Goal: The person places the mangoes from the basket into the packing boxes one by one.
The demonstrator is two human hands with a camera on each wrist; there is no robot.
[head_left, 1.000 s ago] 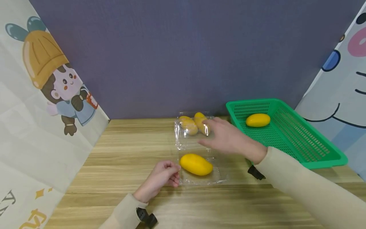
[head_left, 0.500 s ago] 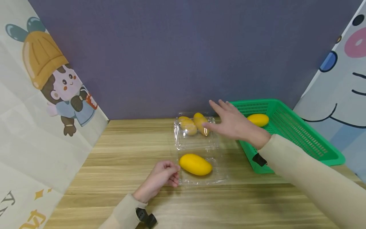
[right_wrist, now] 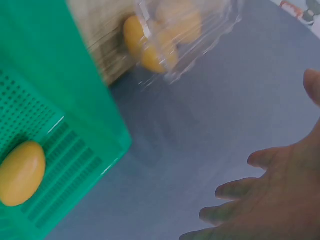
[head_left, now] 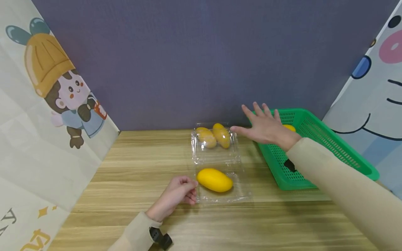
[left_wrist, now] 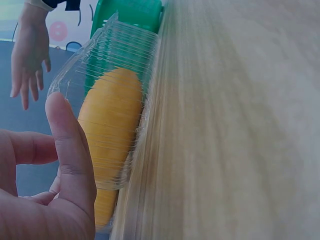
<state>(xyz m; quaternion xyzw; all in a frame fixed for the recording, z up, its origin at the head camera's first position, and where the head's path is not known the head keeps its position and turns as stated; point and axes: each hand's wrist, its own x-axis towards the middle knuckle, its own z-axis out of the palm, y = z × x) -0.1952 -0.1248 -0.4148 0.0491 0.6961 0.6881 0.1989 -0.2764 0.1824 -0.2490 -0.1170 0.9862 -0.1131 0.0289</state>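
Note:
A clear plastic clamshell box lies unfolded on the table, with a yellow mango in its near half. My left hand pinches the left edge of this half between thumb and fingers; the left wrist view shows the thumb at the plastic rim. Through the clear plastic at the back show two more mangoes, side by side. My right hand is spread over the left rim of the green basket, holding nothing. It partly hides a mango inside the basket.
The wood-grain table ends at a dark blue-grey wall. Printed cloths with cartoon figures hang at the left and right. The basket stands at the table's right side, close to the wall.
My right hand has moved up and right from over the back mangoes to the basket's rim, its fingers spreading. The left hand and the box have stayed put.

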